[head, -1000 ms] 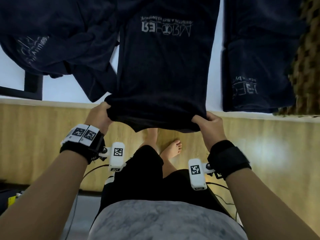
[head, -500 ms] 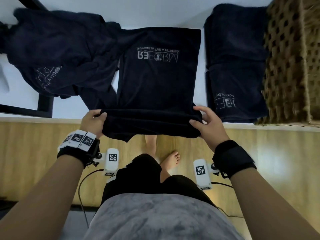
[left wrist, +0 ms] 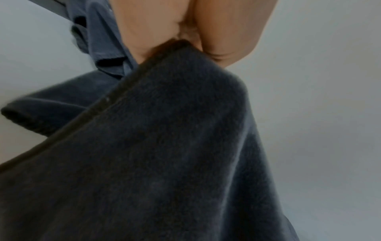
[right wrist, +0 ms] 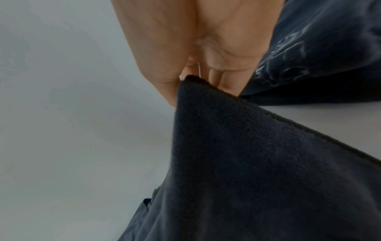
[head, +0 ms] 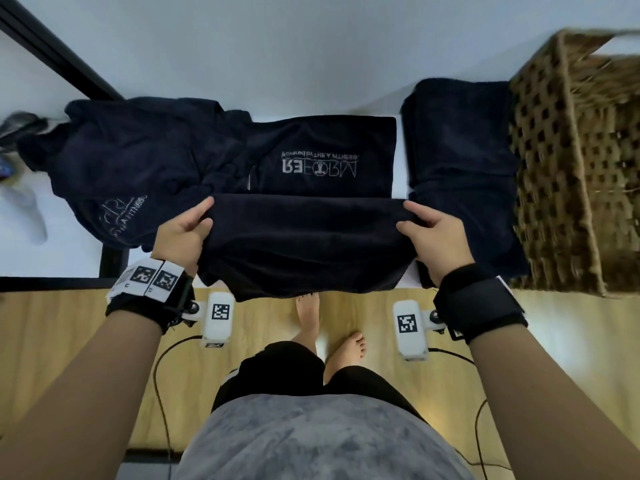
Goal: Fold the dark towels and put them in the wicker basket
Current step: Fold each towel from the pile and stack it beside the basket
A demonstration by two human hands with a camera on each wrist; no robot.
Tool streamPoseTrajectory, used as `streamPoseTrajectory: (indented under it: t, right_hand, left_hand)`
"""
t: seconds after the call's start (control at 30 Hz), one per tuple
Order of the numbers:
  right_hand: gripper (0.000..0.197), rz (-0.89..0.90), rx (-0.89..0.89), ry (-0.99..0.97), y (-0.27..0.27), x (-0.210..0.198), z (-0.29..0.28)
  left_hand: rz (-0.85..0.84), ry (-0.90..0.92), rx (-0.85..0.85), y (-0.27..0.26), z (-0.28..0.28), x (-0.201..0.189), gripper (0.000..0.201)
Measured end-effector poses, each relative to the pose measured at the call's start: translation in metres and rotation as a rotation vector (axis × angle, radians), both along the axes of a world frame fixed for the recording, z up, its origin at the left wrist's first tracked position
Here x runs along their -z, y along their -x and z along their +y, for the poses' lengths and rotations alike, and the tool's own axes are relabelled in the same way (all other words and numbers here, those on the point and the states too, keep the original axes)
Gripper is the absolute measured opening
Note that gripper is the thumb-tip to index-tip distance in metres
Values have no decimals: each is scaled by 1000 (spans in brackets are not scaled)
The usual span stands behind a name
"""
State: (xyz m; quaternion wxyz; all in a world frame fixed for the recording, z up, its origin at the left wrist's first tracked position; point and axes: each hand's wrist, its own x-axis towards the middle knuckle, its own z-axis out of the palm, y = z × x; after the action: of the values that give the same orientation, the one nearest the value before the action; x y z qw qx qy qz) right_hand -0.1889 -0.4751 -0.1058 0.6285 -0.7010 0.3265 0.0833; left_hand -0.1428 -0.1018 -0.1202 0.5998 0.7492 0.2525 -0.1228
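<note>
The dark navy towel [head: 304,244], printed "REFORM", lay half-folded on the bench [head: 311,57]; left hand [head: 181,233] and right hand [head: 434,239] fingers pinched its corners; wicker basket [head: 575,161] at three o'clock.

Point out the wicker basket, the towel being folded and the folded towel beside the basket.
wicker basket [head: 568,188]: head view, on its woven front wall.
towel being folded [head: 304,244]: head view, on the lifted flap between the hands.
folded towel [head: 457,140]: head view, on its top surface.
</note>
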Motion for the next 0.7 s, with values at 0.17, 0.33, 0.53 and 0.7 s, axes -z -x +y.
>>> streamPoseTrajectory:
  t: [0.17,0.33,0.53,0.7]
  right_hand:
    - [68,113,-58,115,-38,20,7]
    - [75,189,-128,163,-62,39,15]
    - [70,205,-120,315,-66,45,19]
    - [55,170,-120,527,-46,37,29]
  left_hand:
    - [68,139,61,-39,-12,14,56]
    - [117,153,56,-65,-14,33,49]
    - [75,-83,153,-79,-6,46,37]
    - [1,-412,302,-64,-4,40,28]
